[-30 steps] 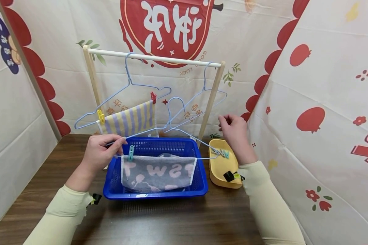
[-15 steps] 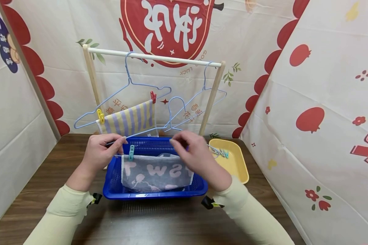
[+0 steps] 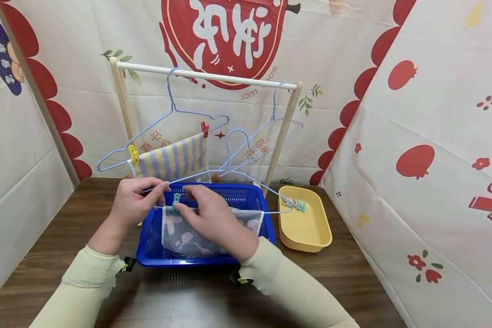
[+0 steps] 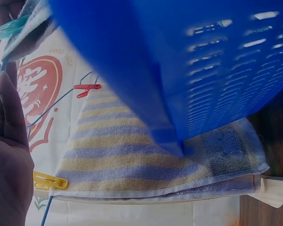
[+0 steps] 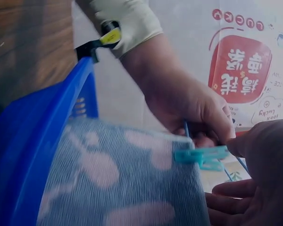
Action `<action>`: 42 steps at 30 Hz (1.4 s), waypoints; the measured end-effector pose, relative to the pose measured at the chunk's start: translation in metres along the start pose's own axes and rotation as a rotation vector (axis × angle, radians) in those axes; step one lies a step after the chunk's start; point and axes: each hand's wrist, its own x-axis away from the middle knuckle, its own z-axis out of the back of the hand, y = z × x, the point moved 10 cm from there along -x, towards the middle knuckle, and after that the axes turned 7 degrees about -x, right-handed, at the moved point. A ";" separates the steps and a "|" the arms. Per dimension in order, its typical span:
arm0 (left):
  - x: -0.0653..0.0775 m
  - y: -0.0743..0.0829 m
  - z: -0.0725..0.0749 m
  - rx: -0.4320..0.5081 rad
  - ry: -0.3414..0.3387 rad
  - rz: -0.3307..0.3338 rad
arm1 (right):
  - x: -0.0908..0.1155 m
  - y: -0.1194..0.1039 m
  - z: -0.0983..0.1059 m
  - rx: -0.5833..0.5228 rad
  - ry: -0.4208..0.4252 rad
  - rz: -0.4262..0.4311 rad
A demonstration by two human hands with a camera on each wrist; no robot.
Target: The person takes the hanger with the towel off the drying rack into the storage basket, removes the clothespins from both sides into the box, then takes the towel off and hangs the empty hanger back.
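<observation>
Head view: pinching the blue hanger [image 3: 230, 168] by its near-left arm with the left hand [image 3: 135, 200], thumb and fingers closed on the wire. Running away to the right from that grip, hanger's long axis crossing in front of the 2 hands. Hanging the grey towel [image 3: 184, 239] just below the hands, over the blue basket [image 3: 188, 262]. Holding the teal clip [image 3: 176, 199] upright at the towel's top-left corner, just right of the left fingers. Curving the right hand [image 3: 215, 216] in from the right, thumb at the clip, index fingertip apart from it. Well right of the hands, keeping more clips in the yellow tray [image 3: 307, 228].

Left wrist view: showing the clip just past the left fingertips, on the towel's edge. Beyond the left hand, pegging the striped towel [image 4: 122, 150] with 1 yellow clip [image 4: 50, 181] and 1 red clip [image 4: 87, 89].

Right wrist view: pointing the clip's long axis from the towel edge toward the right hand, handles nearest its thumb. Spreading thumb and fingers around the handles, rather than visibly squeezing; cannot tell touching from mere overlap at the thumb. Probably turning on this next: right hand nearer the handles, left hand best placed to steady the wire.
</observation>
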 end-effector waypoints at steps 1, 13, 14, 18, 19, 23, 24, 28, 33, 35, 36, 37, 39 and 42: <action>0.000 0.000 0.000 0.001 -0.001 -0.003 | -0.002 0.000 -0.003 -0.008 0.000 -0.012; 0.000 -0.002 0.001 -0.006 0.009 -0.013 | -0.012 0.001 -0.016 -0.165 0.016 -0.061; -0.001 -0.002 0.002 -0.005 0.007 -0.011 | -0.012 0.001 -0.015 -0.188 0.022 -0.057; -0.001 -0.003 0.002 -0.003 0.007 -0.006 | -0.013 -0.001 -0.012 -0.266 0.047 -0.032; -0.001 -0.003 0.002 -0.001 0.008 -0.004 | -0.013 -0.002 -0.012 -0.277 0.052 -0.026; -0.001 -0.002 0.003 0.004 0.011 0.000 | -0.013 -0.004 -0.009 -0.295 0.064 -0.004; -0.001 -0.002 0.003 0.005 0.011 0.001 | -0.013 -0.005 -0.009 -0.300 0.067 -0.001; -0.001 -0.001 0.004 0.003 0.015 -0.007 | -0.013 -0.007 -0.007 -0.314 0.073 0.012; -0.001 0.002 0.005 0.001 0.015 -0.015 | -0.013 -0.008 -0.006 -0.313 0.080 0.015; -0.002 0.003 0.005 0.000 0.013 -0.013 | -0.013 -0.009 -0.005 -0.310 0.084 0.019; -0.002 0.003 0.005 -0.001 0.012 -0.012 | -0.014 -0.009 -0.005 -0.309 0.086 0.021; -0.002 0.003 0.006 -0.002 0.012 -0.011 | -0.014 -0.010 -0.005 -0.308 0.088 0.023; -0.001 0.003 0.005 -0.001 0.008 -0.008 | -0.013 -0.011 -0.004 -0.303 0.091 0.029; -0.001 0.003 0.005 -0.001 0.002 -0.006 | -0.014 -0.012 -0.003 -0.305 0.098 0.040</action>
